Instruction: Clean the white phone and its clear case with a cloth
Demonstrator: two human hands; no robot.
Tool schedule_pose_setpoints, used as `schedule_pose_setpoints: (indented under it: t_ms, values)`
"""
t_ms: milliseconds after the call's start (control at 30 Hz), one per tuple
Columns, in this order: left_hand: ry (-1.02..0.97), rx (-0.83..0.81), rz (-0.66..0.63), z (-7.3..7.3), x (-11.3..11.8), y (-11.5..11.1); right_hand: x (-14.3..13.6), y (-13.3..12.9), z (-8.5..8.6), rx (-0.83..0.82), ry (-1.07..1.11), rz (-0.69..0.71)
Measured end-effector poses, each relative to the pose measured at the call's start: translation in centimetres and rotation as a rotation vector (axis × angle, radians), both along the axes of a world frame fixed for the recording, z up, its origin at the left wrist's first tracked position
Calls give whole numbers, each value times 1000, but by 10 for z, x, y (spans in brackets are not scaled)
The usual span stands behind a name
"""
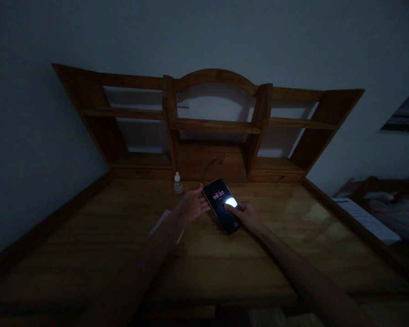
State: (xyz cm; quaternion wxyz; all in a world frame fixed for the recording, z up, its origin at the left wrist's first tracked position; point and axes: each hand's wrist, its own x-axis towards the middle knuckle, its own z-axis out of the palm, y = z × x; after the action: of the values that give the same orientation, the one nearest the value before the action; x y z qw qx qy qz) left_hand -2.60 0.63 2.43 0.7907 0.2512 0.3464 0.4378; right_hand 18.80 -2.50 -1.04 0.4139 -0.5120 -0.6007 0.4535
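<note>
A dark smartphone [220,210], its lit screen reading 09:20, is tilted above the desk. My right hand [247,214] grips it along the right edge, the thumb lying over the screen beside a bright white glare. At the phone's upper left is my left hand [192,204], palm turned up and fingers stretched out. Its fingertips are at the phone's left edge; I cannot tell whether they touch it. Behind my left hand stands a small clear bottle [177,185] with a white cap. Under my left forearm lies a white sheet [160,221], partly hidden.
The wooden desk [98,227] carries a shelf unit [214,126] along its back, against the wall. A thin cable [209,164] runs up from behind the phone. Past the desk's raised right edge is a white flat item [366,220]. The room is dim.
</note>
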Motion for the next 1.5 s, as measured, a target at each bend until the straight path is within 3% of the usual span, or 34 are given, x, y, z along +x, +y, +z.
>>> schedule_pose_setpoints:
  t_ms: [200, 467, 600, 733, 933, 1033, 1167, 1333, 1500]
  values:
    - [95, -10, 100, -6, 6, 4, -2, 3, -8, -64, 69, -4]
    - [250, 182, 248, -26, 13, 12, -10, 7, -8, -72, 77, 18]
    - [377, 270, 261, -27, 14, 7, -9, 1, 3, 197, -9, -33]
    - [446, 309, 231, -25, 20, -1, -6, -2, 25, 505, -189, -103]
    - [416, 300, 214, -22, 23, -3, -26, 19, 46, 708, -344, 22]
    - [412, 249, 220, -22, 22, -3, -40, 35, 40, 720, -335, 73]
    - [408, 244, 228, -22, 23, -3, -47, 50, 25, 691, -167, 60]
    - [413, 267, 226, -26, 24, 0, -44, 55, 12, 671, -85, 42]
    - [440, 263, 243, -33, 25, 5, -43, 57, 9, 635, -24, 52]
